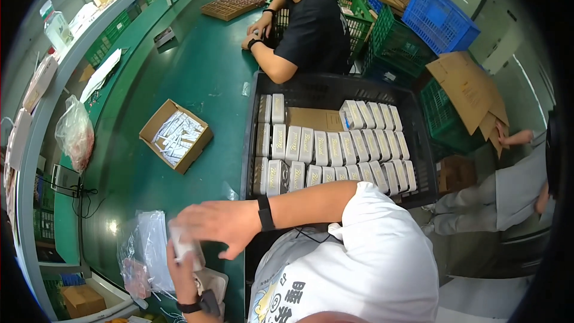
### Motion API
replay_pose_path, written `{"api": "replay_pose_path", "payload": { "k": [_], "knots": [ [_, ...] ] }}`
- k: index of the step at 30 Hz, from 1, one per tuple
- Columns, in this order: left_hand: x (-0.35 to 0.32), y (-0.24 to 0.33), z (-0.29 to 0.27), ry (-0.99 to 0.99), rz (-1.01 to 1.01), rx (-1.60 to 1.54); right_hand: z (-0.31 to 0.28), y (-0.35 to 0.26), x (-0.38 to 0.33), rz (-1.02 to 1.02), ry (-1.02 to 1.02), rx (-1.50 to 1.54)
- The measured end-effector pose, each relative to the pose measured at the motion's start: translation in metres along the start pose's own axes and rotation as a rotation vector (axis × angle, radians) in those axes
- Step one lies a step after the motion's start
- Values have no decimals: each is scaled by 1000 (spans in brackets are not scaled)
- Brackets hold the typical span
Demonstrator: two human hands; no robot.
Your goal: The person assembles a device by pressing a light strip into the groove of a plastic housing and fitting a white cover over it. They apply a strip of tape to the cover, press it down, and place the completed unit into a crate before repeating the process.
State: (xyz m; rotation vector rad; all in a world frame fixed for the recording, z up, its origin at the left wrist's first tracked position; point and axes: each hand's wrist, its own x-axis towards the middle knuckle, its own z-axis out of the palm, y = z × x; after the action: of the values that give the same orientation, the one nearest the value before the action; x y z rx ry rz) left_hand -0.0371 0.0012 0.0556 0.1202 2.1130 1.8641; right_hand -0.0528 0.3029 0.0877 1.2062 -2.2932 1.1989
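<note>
The left hand (183, 278) grips a small white box (192, 253), too blurred to see clearly, above a green table (185, 190). The right hand (218, 224), loosely open, arches over its top.

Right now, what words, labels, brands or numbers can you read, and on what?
Gold lettering on white rounded boxes in the black plastic crate: not copied out.
Dark characters on the white fabric T-shirt: not copied out.
Brown cardboard flaps: print too small to read.
White object held at lower left: too blurred to read.
</note>
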Motion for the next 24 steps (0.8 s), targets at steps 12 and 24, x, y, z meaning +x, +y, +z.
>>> {"api": "replay_pose_path", "payload": {
  "k": [12,24],
  "knots": [
    [-41,-20,-14,81,-147,-343,-23,13,12,-69,-274,-16],
    [-114,2,-7,175,24,1148,-164,234,-4,1114,226,-657]
  ]
}}
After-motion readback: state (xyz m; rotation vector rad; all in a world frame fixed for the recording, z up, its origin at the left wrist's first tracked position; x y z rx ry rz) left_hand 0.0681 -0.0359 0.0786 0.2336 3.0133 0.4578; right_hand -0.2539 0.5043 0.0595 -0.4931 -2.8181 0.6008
